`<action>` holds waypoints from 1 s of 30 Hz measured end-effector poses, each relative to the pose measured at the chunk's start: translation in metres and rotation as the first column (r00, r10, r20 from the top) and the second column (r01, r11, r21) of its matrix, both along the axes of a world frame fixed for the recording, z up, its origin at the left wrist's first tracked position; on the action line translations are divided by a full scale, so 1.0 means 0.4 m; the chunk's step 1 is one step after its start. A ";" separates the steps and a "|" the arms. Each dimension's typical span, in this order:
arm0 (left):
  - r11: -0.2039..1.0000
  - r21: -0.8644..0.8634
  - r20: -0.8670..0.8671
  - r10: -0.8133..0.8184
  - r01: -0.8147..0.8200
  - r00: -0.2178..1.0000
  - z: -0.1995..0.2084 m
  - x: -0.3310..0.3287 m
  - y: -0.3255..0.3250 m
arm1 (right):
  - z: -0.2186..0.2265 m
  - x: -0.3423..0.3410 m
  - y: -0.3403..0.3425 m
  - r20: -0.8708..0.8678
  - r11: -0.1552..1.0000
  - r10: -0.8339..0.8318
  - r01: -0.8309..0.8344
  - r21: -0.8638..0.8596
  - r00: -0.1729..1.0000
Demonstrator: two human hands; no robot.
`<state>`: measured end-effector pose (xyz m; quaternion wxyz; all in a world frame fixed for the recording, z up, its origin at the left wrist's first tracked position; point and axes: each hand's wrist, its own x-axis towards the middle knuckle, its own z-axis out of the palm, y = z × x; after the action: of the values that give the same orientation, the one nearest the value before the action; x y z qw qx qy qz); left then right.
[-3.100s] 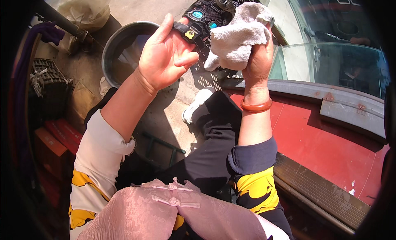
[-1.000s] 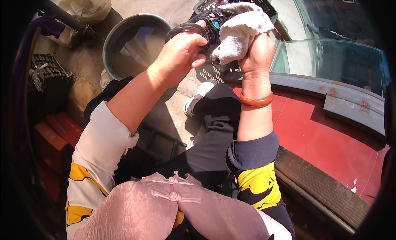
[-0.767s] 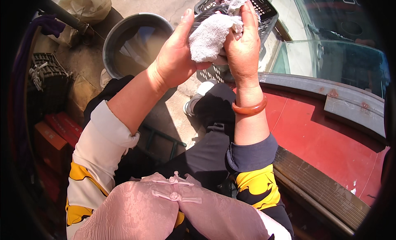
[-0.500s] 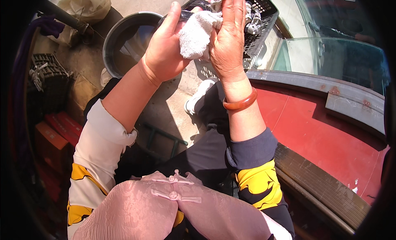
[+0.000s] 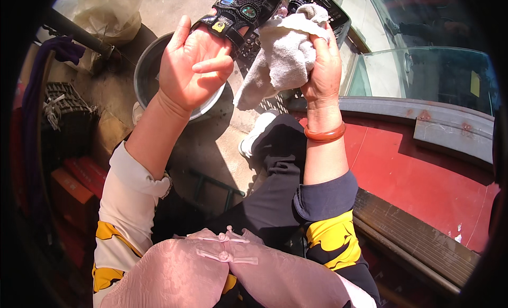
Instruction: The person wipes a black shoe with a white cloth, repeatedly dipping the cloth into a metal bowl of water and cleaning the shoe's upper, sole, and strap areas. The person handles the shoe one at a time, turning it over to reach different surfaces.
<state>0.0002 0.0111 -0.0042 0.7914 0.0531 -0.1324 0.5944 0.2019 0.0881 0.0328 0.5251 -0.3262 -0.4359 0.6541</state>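
Observation:
My left hand [image 5: 193, 75] is turned palm up, its thumb apart and one finger curled over the palm. The other fingers go up under the strap of a black mesh sandal [image 5: 241, 22], which has coloured round stones and a buckle, and they hold it up; their tips are hidden. To the right of the sandal, my right hand [image 5: 325, 70] grips a whitish cloth [image 5: 288, 56], thumb in front and most fingers hidden behind. The cloth hangs in folds, its lower corner drooping toward the left hand.
A grey basin [image 5: 138, 80] stands on the ground below my left hand. Behind the cloth is a black plastic crate [image 5: 341, 30]. To the right are a glass panel [image 5: 434, 70] and a red surface [image 5: 391, 165]. Boxes [image 5: 74, 186] sit at the left.
My hands have moved apart, the left to the left and the right to the right. The cloth has opened out in my right hand, and the sandal now shows clearly above my left.

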 end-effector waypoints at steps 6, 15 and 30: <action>0.988 -0.156 -0.009 -0.020 0.019 1.000 0.020 0.025 -0.008 | -0.008 -0.016 -0.033 0.179 0.958 -0.022 -0.030 0.284 0.984; 0.976 -0.118 0.040 -0.182 0.185 0.983 0.006 0.063 -0.007 | -0.039 -0.042 -0.022 0.267 0.921 -0.193 0.081 0.380 0.944; 0.970 -0.112 0.003 -0.216 0.215 0.976 0.028 0.079 -0.004 | 0.005 0.028 0.004 0.249 0.951 0.059 -0.130 0.282 0.967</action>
<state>0.0316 0.0094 0.0072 0.8537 -0.0031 -0.1004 0.5110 0.2130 0.0896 0.0349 0.4799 -0.2983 -0.6037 0.5624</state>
